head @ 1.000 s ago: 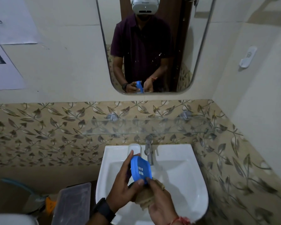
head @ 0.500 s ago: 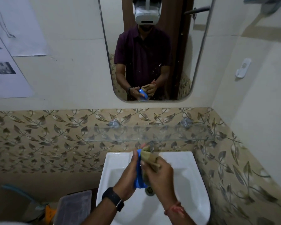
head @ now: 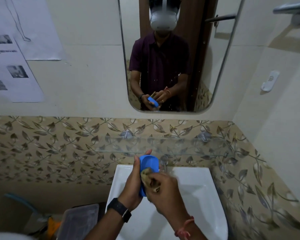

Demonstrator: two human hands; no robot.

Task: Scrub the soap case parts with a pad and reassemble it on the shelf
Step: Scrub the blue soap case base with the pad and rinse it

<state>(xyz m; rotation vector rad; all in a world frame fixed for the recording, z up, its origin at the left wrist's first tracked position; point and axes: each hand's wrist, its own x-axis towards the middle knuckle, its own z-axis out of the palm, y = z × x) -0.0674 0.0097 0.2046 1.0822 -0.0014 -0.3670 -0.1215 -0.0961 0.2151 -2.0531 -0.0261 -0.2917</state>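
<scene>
soap case part: one blue tray-shaped piece (head: 149, 164), held upright over the sink (head: 215, 191), hollow side facing the camera, below the glass shelf (head: 183, 146)
left hand: (head: 134, 185) grips the blue piece, thumb along its left edge, fingers (head: 148, 151) wrapped behind it with tips showing over the top
right hand: (head: 164, 191) blurred, fingers bunched round the pad (head: 146, 175) and pressing it into the lower part of the hollow
risk, slip: the plastic is probably wet and is held only by its edges; a hard scrub stroke could lever it out of the left hand and into the sink
risk, knock: the top of the piece sits near the shelf's front edge and the tap (head: 164, 160); a big upward stroke could hit either
risk, missed spots: the pad covers only the lower end; the upper hollow and the rim could go unscrubbed if the strokes are short
risk, reassembly: the other case parts are not in view, so I cannot tell where they are; a wet piece may slide on glass
count, case parts: 1 visible
count, pads: 1
count, hands: 2, both busy
count, sinks: 1
count, taps: 1, partly hidden behind the blue piece
count, shelves: 1, on 2 wall brackets, nothing visible on it
count, mirrors: 1 (head: 208, 70), repeating hands and blue piece
count, watches: 1 (head: 119, 209), left wrist
count, plastic boxes: 1 (head: 79, 220), left of the sink
count, paper sheets on wall: at least 2 (head: 15, 70)
</scene>
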